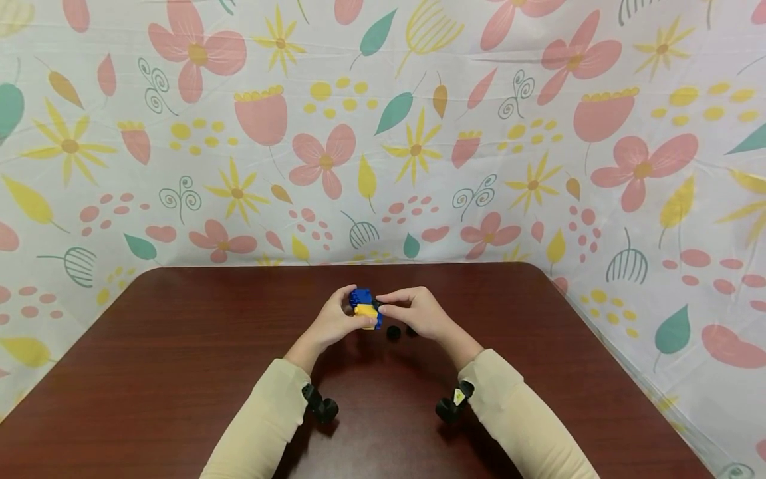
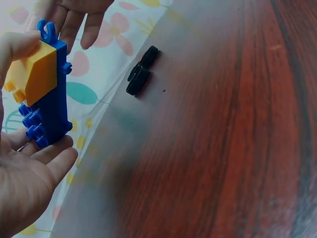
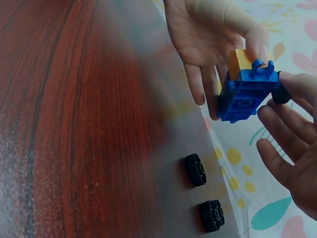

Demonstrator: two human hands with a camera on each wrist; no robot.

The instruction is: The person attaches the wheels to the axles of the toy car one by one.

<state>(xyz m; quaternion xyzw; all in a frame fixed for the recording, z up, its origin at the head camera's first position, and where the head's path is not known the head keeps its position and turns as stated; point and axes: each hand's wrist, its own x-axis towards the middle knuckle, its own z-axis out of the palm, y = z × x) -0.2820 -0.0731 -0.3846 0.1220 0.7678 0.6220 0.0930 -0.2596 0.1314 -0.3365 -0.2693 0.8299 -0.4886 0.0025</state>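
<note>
My left hand (image 1: 336,320) grips a toy brick vehicle made of a blue chassis (image 3: 245,101) with a yellow sloped brick (image 2: 37,74) on it. Blue studs show on the chassis, with a small forked hitch at one end and short axle pegs at the side. A black wheel (image 3: 281,94) is pinched between the thumb and fingers of my right hand (image 1: 423,313), right against the chassis's side. Whether the wheel sits on a peg cannot be told. In the left wrist view the right hand is partly hidden behind the vehicle.
More loose black wheels lie on the dark wooden table (image 1: 209,372), one wheel (image 3: 195,170) apart from another dark wheel shape (image 3: 212,216), just below the hands. A flowered cloth (image 1: 383,166) hangs beyond the table's far edge.
</note>
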